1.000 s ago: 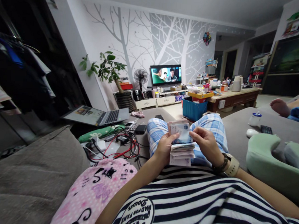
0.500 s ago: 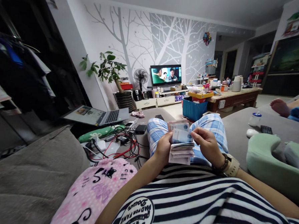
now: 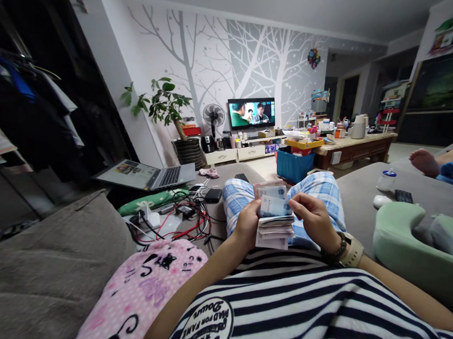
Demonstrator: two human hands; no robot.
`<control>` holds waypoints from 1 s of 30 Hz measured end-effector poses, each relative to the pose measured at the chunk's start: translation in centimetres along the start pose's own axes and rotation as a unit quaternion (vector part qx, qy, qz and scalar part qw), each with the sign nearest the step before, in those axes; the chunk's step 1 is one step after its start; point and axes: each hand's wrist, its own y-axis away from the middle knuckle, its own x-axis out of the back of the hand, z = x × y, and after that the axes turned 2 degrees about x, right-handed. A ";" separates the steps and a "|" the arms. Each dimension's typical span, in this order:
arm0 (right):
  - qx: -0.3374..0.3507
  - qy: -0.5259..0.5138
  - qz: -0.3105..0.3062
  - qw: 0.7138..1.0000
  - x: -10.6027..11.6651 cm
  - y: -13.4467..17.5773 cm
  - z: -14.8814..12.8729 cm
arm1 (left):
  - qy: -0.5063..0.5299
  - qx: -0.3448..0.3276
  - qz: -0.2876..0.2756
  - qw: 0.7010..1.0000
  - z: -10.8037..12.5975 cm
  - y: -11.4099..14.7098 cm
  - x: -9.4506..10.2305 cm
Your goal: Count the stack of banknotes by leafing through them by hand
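Observation:
A wad of banknotes (image 3: pixel 275 226) is gripped along its side by my left hand (image 3: pixel 248 222), above my lap. Part of the wad is folded down toward my shirt, while bluish notes stand up at its far end. My right hand (image 3: pixel 315 218) is closed in a pinch at the right edge of a pale blue banknote (image 3: pixel 274 206). Behind that one, the tops of other notes (image 3: pixel 270 190) show. Blue-and-white checked trousers (image 3: pixel 318 188) lie underneath.
To the left are an open laptop (image 3: pixel 150 176), tangled cables (image 3: pixel 199 218) and a pink cat-print cloth (image 3: pixel 148 287). On the right lie a green neck pillow (image 3: pixel 405 239), a remote (image 3: pixel 403 196) and a lidded cup (image 3: pixel 386 181). Another person's foot (image 3: pixel 424 161) rests beyond.
Almost nothing differs. Both hands keep the same hold on the banknotes, with at most a tiny shift of the notes standing up.

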 end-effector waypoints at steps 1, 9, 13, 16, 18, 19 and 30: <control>0.001 0.000 0.000 1.000 0.0 0.0 0.0 | 0.007 0.003 0.000 1.000 0.0 0.0 0.0; -0.002 0.002 0.005 1.000 0.0 0.0 -0.1 | 0.023 0.007 -0.016 1.000 -0.2 0.0 0.1; -0.004 -0.002 0.003 1.000 -0.1 0.0 -0.2 | 0.016 0.004 0.002 1.000 0.2 0.2 -0.1; -0.004 0.001 0.002 1.000 -0.1 0.0 -0.2 | 0.020 0.008 0.009 1.000 0.1 0.1 -0.1; -0.003 -0.001 0.002 1.000 -0.1 0.1 -0.1 | 0.027 0.015 0.007 1.000 -0.1 0.0 0.0; -0.003 -0.002 0.002 1.000 -0.1 0.1 -0.1 | 0.028 0.016 0.005 0.999 -0.2 -0.1 0.1; -0.008 -0.007 0.000 1.000 -0.1 0.1 0.3 | 0.037 0.012 -0.047 0.998 -1.2 -0.8 0.8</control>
